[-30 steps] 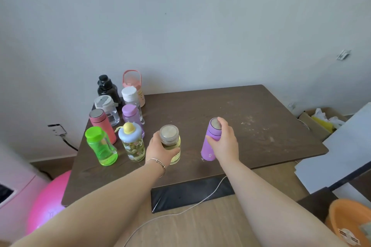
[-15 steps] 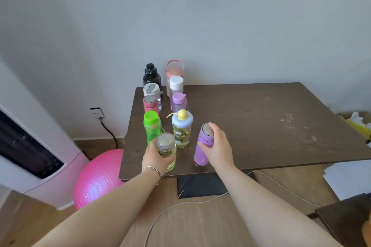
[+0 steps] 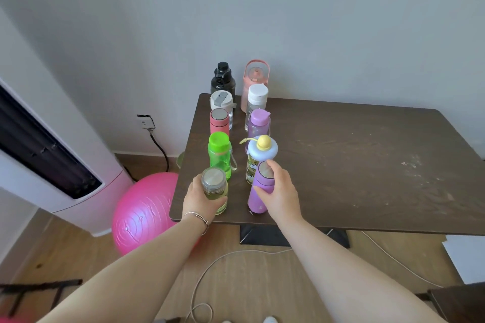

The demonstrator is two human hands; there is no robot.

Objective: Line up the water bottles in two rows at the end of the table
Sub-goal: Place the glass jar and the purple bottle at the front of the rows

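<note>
Two rows of bottles run along the left end of the dark brown table (image 3: 341, 165). Left row, far to near: black bottle (image 3: 222, 78), white-lidded clear bottle (image 3: 221, 102), red flask (image 3: 219, 122), green bottle (image 3: 219, 155), then a clear yellow-tinted jar with a steel lid (image 3: 214, 191). My left hand (image 3: 198, 198) is wrapped around that jar. Right row: pink handled jug (image 3: 256, 78), white-capped bottle (image 3: 257, 102), lilac bottle (image 3: 258, 123), patterned bottle with a yellow knob (image 3: 261, 152), purple flask (image 3: 258, 191). My right hand (image 3: 279, 191) grips the purple flask.
A pink exercise ball (image 3: 143, 212) lies on the floor left of the table, beside a white standing unit (image 3: 52, 139). A wall socket with a black cable (image 3: 147, 123) is behind it. A white cable (image 3: 236, 257) trails over the wooden floor; white sheets (image 3: 467, 257) lie at the right.
Both hands have carried the jar and the purple flask leftward to the near end of the two rows. The view has swung left with them.
</note>
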